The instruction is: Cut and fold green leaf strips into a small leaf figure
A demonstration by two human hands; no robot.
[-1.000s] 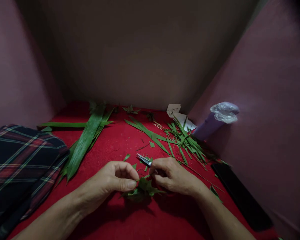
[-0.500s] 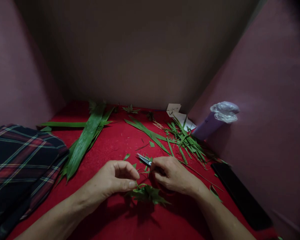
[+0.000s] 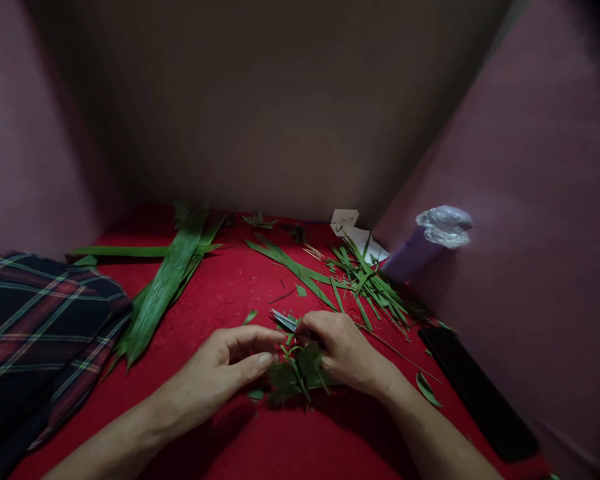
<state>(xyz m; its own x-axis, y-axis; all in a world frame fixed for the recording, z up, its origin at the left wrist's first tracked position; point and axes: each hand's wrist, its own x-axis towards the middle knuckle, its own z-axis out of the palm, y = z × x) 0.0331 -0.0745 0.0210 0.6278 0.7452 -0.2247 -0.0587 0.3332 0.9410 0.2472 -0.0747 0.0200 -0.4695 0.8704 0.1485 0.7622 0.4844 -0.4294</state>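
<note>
A dark green leaf piece point(image 3: 305, 367) with pointed tips and thin curling strips is between my hands, just above the red cloth point(image 3: 220, 440). My right hand point(image 3: 343, 350) is curled, its fingers closed on the leaf piece's right side. Beside the piece's left edge is my left hand point(image 3: 237, 363), thumb and forefinger apart, the tips close to the thin strips. Scissors point(image 3: 283, 321) show only their blades, pointing left just past my right fingers. Their handles are hidden behind that hand, so I cannot tell whether it touches them.
Long broad leaves point(image 3: 165, 287) lie at left beside a plaid cloth point(image 3: 50, 333). Cut green strips point(image 3: 370, 280) are heaped at right near white papers point(image 3: 365, 245) and a purple cylinder point(image 3: 413, 250) topped with clear plastic. A black phone-like slab point(image 3: 480, 393) lies at right.
The leaf piece has turned and come up between my hands, its strips now pointing up. My left finger and thumb have parted. My right hand has closed on the piece.
</note>
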